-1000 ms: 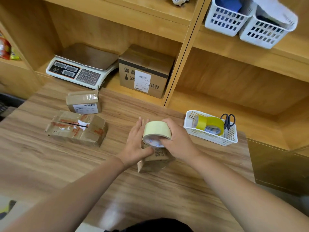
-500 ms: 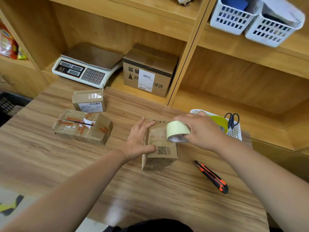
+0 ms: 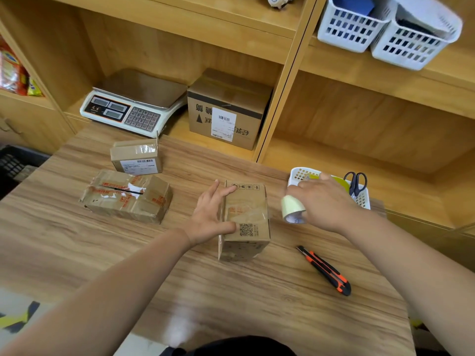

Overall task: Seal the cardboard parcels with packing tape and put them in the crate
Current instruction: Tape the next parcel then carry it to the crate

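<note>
The left hand (image 3: pixel 210 214) presses flat, fingers straight, against the side of the box (image 3: pixel 246 214), steadying it mid-counter (image 3: pixel 231 291). The right hand (image 3: pixel 323 204) grips the roll (image 3: pixel 293 209) just right of it, likely stretching tape taut.

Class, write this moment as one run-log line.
left hand: rests on parcel | right hand: grips tape roll, clear of parcel | knife: on table

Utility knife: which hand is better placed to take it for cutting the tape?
Likely the right hand: the utility knife lies to the right of the parcel, near that forearm, though it must first release the tape roll. The left hand steadies the parcel.
</note>
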The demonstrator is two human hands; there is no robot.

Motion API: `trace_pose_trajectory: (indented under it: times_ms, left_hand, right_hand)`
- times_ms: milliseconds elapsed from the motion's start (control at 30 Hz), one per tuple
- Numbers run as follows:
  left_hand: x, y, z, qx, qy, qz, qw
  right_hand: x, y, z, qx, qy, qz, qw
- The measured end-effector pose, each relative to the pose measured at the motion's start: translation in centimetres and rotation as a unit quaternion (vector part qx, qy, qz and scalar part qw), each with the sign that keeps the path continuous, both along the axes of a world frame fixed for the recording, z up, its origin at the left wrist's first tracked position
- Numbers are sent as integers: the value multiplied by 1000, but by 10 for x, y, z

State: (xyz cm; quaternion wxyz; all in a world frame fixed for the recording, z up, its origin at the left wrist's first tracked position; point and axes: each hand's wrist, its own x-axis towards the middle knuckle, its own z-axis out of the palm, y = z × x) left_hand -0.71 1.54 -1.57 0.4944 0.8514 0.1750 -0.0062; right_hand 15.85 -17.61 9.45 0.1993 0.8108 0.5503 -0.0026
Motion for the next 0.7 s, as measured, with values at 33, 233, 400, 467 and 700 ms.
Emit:
trace_pose_trajectory:
  times_ms: [33, 233, 400, 467, 700]
  left_hand:
    - [0, 0, 0, -3, 1, -4, 1000]
    - [0, -3, 3, -19, 9, -2, 1000]
    - [0, -4, 6, -24, 12, -1, 1000]
    - [0, -4, 7, -26, 14, -2, 1000]
    - [-1, -4, 8, -26, 12, -5, 1000]
  right_hand:
    - [3, -3, -3, 4, 1, 0, 1000]
    - [7, -4, -15, 9, -26, 11, 1000]
    - [3, -5, -22, -4, -37, 6, 999]
    - [1, -4, -25, -8, -36, 8, 999]
    - [-8, 2, -41, -17, -19, 1, 1000]
